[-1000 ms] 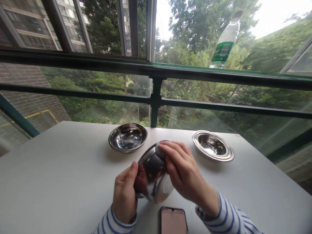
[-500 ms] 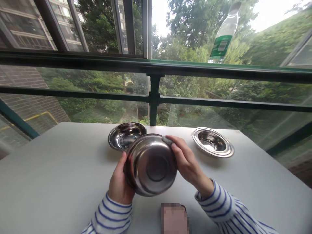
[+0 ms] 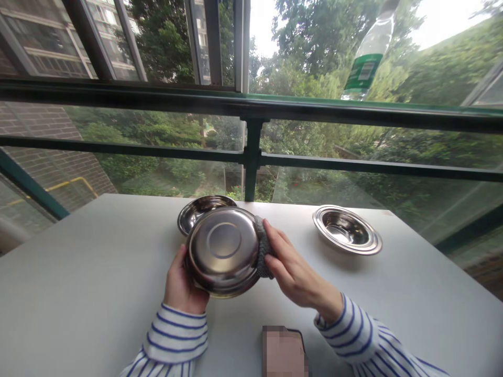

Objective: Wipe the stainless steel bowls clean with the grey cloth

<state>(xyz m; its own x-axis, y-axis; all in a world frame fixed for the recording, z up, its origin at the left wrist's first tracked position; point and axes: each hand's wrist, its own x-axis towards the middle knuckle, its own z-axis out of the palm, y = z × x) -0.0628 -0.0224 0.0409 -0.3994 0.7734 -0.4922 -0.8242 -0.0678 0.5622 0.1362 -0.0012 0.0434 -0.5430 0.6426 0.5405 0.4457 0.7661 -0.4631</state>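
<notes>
A shiny steel bowl [image 3: 222, 251] is held tilted above the table, its round base facing me. My left hand [image 3: 184, 285] grips its left lower rim, the thumb along the edge and the other fingers hidden beneath. Against the bowl's right side, my right hand [image 3: 293, 267] presses a grey cloth [image 3: 263, 248], its fingers closed over the cloth. Just behind the held bowl, a second steel bowl [image 3: 188, 215] stands on the table, partly covered from view. Over to the right rests a wide-rimmed steel bowl [image 3: 348, 230], touched by neither hand.
The white table [image 3: 98, 272] reaches to a green railing [image 3: 253, 162] with glass panes. On the railing a plastic bottle [image 3: 365, 68] with a green label stands upright. A phone-shaped object [image 3: 285, 351], blurred out, lies at the near edge.
The held bowl has turned and moved slightly left and up, so its base faces me more upward. The right hand's cloth has slid down the bowl's right side and shows more.
</notes>
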